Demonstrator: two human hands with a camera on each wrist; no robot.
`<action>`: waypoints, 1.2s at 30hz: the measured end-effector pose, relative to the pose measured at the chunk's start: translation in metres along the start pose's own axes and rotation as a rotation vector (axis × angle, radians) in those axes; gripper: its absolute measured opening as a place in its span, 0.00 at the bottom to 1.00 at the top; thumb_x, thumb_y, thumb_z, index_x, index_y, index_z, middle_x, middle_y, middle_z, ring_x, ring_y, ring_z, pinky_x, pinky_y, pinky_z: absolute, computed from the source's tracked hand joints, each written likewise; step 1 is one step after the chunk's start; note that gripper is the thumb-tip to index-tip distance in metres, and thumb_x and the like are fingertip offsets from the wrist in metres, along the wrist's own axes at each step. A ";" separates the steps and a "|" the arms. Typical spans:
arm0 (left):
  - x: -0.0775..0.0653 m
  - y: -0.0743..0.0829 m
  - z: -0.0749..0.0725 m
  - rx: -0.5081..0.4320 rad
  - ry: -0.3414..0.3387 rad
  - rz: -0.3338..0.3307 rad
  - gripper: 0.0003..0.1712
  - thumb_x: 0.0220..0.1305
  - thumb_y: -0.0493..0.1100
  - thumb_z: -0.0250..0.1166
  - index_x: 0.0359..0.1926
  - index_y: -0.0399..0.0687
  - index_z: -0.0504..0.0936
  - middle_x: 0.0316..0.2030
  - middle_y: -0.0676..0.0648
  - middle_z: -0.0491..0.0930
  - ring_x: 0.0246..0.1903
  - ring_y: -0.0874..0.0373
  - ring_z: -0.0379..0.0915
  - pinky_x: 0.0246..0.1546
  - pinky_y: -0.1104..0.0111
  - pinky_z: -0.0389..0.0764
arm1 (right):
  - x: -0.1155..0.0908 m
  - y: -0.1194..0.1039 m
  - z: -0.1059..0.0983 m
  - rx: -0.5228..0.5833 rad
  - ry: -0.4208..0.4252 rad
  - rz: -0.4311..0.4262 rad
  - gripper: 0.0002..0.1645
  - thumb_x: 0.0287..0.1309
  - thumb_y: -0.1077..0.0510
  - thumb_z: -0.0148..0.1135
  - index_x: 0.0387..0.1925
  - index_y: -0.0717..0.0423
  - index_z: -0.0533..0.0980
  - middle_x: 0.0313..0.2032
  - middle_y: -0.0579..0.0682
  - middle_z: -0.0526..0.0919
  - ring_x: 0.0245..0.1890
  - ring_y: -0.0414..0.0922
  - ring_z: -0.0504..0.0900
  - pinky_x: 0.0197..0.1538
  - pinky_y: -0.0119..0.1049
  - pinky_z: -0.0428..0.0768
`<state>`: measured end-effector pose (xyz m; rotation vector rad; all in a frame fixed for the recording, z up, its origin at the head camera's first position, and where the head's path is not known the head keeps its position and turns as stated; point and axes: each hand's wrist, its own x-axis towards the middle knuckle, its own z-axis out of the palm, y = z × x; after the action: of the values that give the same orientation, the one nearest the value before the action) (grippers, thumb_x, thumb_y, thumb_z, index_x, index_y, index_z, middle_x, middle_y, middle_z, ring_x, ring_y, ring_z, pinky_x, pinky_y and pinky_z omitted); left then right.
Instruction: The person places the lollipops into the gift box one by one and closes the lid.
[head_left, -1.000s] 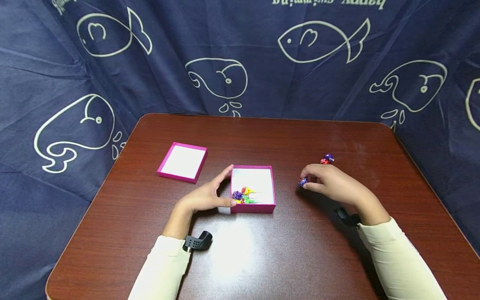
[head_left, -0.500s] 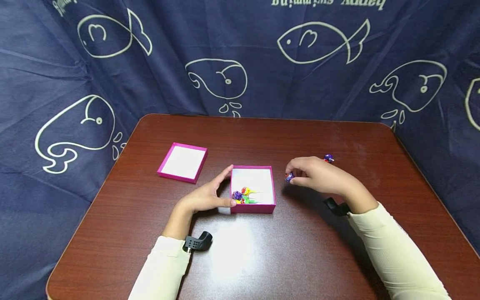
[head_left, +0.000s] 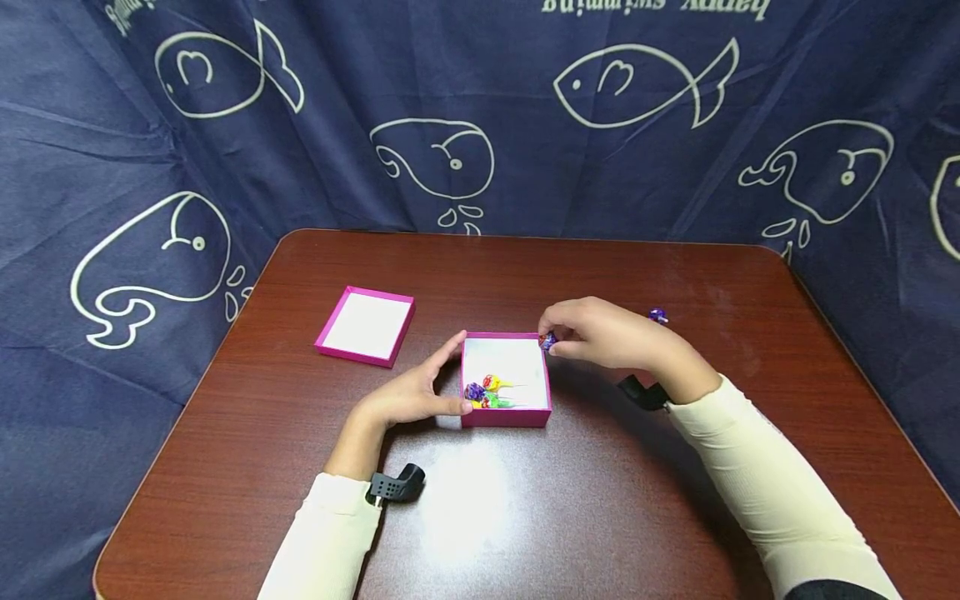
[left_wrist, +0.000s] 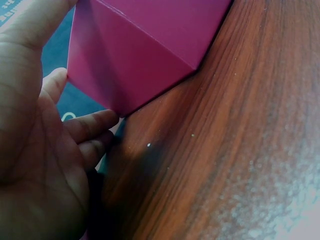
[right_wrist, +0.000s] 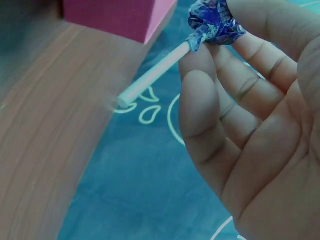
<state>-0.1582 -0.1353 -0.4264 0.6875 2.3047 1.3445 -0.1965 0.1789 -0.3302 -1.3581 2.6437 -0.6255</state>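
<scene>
My left hand [head_left: 408,393] spans the left side of a square pink box [head_left: 506,417], thumb at its near corner and a finger at its far corner. In the left wrist view, fingertips touch the edges of the box wall [left_wrist: 130,55]. Several wrapped lollipops, among them a yellow one [head_left: 491,382] and a purple one [head_left: 474,391], lie at the near left inside the box. My right hand [head_left: 607,333] pinches a purple-blue wrapped lollipop [head_left: 548,342] at the box's far right corner. Its white stick [right_wrist: 155,75] points away from the fingers in the right wrist view.
The shallow pink box lid [head_left: 367,323], white inside up, lies left of the box. Another purple lollipop [head_left: 657,315] lies on the brown table [head_left: 600,517], partly behind the right hand. A dark blue cloth [head_left: 517,175] with fish drawings hangs behind the table.
My right hand has carried its lollipop leftward and away from me, from the table to the box's far right corner. The left hand and box have stayed put.
</scene>
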 end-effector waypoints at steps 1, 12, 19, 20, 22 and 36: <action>0.000 0.000 0.000 0.001 -0.001 -0.004 0.64 0.55 0.53 0.76 0.80 0.58 0.41 0.75 0.45 0.54 0.74 0.52 0.46 0.72 0.51 0.48 | 0.003 -0.001 0.000 -0.002 0.001 -0.007 0.10 0.59 0.63 0.70 0.41 0.51 0.80 0.35 0.39 0.79 0.33 0.37 0.75 0.39 0.38 0.79; 0.000 -0.001 0.001 -0.009 -0.008 -0.006 0.64 0.55 0.55 0.76 0.80 0.58 0.41 0.75 0.44 0.55 0.73 0.53 0.46 0.72 0.51 0.49 | 0.035 -0.019 0.005 -0.011 -0.025 -0.031 0.09 0.58 0.63 0.71 0.39 0.52 0.80 0.29 0.42 0.76 0.30 0.41 0.74 0.34 0.35 0.74; -0.001 -0.001 0.000 -0.011 -0.004 -0.022 0.64 0.55 0.55 0.76 0.80 0.60 0.41 0.75 0.45 0.54 0.73 0.54 0.46 0.72 0.53 0.49 | 0.051 -0.024 0.014 -0.033 -0.072 -0.055 0.07 0.59 0.62 0.69 0.39 0.51 0.80 0.31 0.41 0.77 0.31 0.40 0.74 0.36 0.35 0.75; -0.001 -0.001 0.000 -0.009 -0.005 -0.020 0.64 0.55 0.55 0.76 0.80 0.60 0.41 0.75 0.45 0.54 0.73 0.55 0.46 0.72 0.53 0.49 | 0.053 -0.025 0.015 -0.034 -0.073 -0.062 0.07 0.59 0.62 0.69 0.39 0.52 0.80 0.31 0.41 0.77 0.31 0.41 0.75 0.37 0.35 0.75; 0.000 -0.002 0.000 -0.009 -0.007 -0.016 0.64 0.55 0.55 0.76 0.80 0.61 0.41 0.75 0.45 0.54 0.73 0.55 0.46 0.72 0.54 0.49 | 0.055 -0.026 0.017 -0.039 -0.076 -0.070 0.07 0.59 0.63 0.69 0.39 0.52 0.79 0.32 0.41 0.78 0.31 0.41 0.75 0.37 0.36 0.74; 0.000 -0.003 -0.001 -0.011 -0.013 -0.010 0.64 0.55 0.57 0.75 0.80 0.60 0.40 0.75 0.47 0.54 0.73 0.56 0.46 0.72 0.54 0.48 | 0.070 -0.028 0.045 -0.123 -0.110 -0.071 0.07 0.56 0.63 0.70 0.35 0.52 0.79 0.29 0.40 0.79 0.28 0.38 0.72 0.34 0.35 0.74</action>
<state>-0.1599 -0.1377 -0.4288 0.6786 2.2865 1.3434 -0.2045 0.0950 -0.3536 -1.4788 2.5946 -0.3890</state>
